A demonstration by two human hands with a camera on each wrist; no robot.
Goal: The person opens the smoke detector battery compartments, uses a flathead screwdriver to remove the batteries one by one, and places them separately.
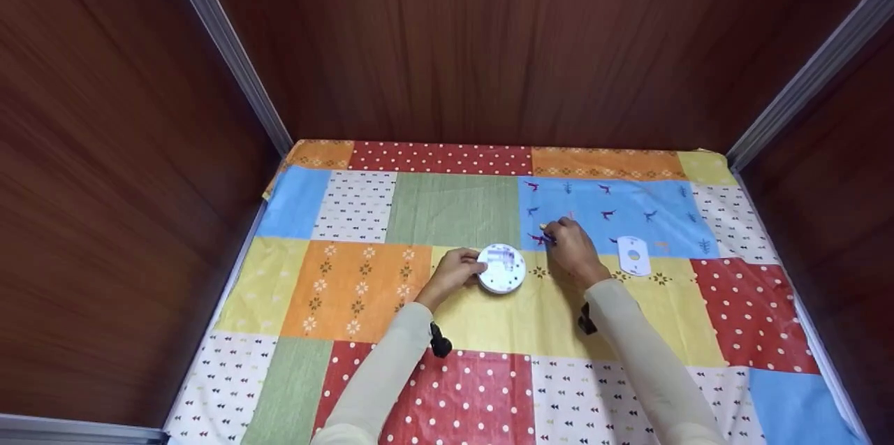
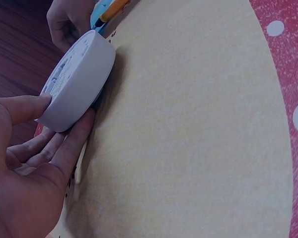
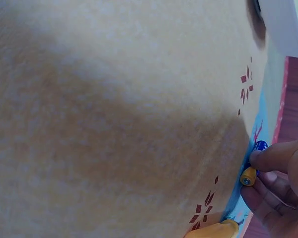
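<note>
White round disc (image 1: 501,268), likely a smoke-alarm-type unit, sits flat on the tabletop (image 1: 349,284) on the yellow patch of the patchwork cloth, label side up. Left hand (image 1: 452,272) holds its left rim: thumb on top edge, fingers (image 2: 72,141) curled under and along the side wall. Looks like hard plastic, light, stiff, smooth wall so a bit slippery; best held across the rim, as now. Right hand (image 1: 571,249) is just right of the disc, apart from it, fingertips (image 3: 275,156) pinching a small yellow-handled tool (image 3: 248,176), probably a screwdriver, on the blue patch. The tool is thin and light, so it should take a pinch grip on the handle. A white oval plate (image 1: 633,256) lies flat further right, untouched.
</note>
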